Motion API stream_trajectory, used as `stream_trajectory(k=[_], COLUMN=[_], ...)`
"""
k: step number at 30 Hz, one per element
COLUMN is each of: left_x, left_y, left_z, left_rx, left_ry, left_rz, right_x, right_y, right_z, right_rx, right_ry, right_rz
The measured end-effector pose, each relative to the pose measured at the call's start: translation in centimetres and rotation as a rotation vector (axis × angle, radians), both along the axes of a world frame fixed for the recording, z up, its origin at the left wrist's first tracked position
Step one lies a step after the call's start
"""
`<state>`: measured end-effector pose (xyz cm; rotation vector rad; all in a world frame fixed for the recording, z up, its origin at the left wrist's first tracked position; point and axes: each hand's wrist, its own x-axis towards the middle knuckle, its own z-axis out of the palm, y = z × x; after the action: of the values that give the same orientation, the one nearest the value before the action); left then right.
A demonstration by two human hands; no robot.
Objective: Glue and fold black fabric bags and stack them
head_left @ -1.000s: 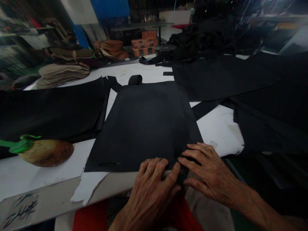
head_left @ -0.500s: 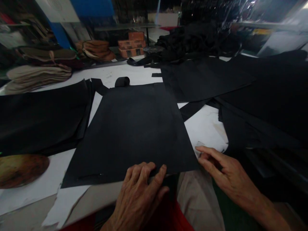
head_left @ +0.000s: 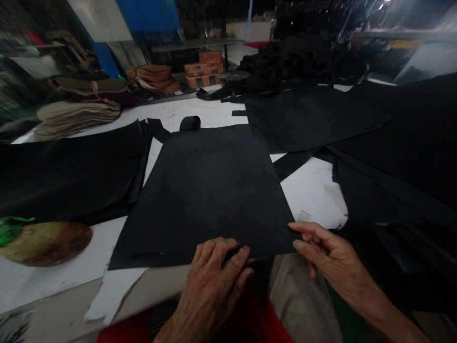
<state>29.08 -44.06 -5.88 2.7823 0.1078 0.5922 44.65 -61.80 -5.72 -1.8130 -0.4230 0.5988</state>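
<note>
You are pinching the near edge of a black sheet (head_left: 210,190) lying flat in the middle of the frame.

Your left hand (head_left: 210,281) is curling its fingers over the sheet's lower edge at the table (head_left: 314,190) lip, grasping it; your right hand (head_left: 330,257) is touching the lower right corner with thumb and forefinger, loosely, not clenched. The sheet is looking thin, light and limp, likely sliding easily, so you are best holding it by edge and corner.
</note>
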Motion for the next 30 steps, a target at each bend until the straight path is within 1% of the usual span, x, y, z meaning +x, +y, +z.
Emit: stream_trajectory(k=[3,7,11,15,17,20,23,26,28,30], left_x=[-0.3,-1.1,-1.6,-1.7,-1.7,-1.9,-2.0,-2.1,-2.1,-2.0], left_y=[0.0,0.3,0.4,0.0,-0.1,0.1,0.3,0.4,0.4,0.4], left_z=[0.2,0.4,0.5,0.5,0.4,0.0,-0.4,-0.5,-0.5,-0.4], left_rx=[-0.009,-0.018,0.023,0.02,0.018,0.056,0.086,0.094,0.094,0.095], left_ry=[-0.018,-0.103,-0.179,-0.197,-0.192,-0.168,-0.119,-0.096,-0.092,-0.084], left_rz=[0.023,0.056,0.115,0.09,0.084,0.104,0.1,0.078,0.07,0.068], right_x=[0.1,0.2,0.2,0.1,0.2,0.5,0.6,0.6,0.6,0.6], right_y=[0.1,0.0,0.0,0.1,0.1,-0.1,-0.6,-1.2,-1.4,-1.6], right_z=[0.3,0.4,0.3,0.6,0.9,1.0,0.6,-0.2,-0.4,-0.3], right_rx=[0.004,-0.003,0.012,0.049,0.034,-0.051,-0.152,-0.208,-0.246,-0.302], right_ry=[0.016,0.095,0.185,0.253,0.208,0.026,-0.219,-0.628,-0.924,-1.133], right_rz=[0.013,0.029,0.019,-0.011,0.0,0.038,0.099,0.177,0.193,0.194])
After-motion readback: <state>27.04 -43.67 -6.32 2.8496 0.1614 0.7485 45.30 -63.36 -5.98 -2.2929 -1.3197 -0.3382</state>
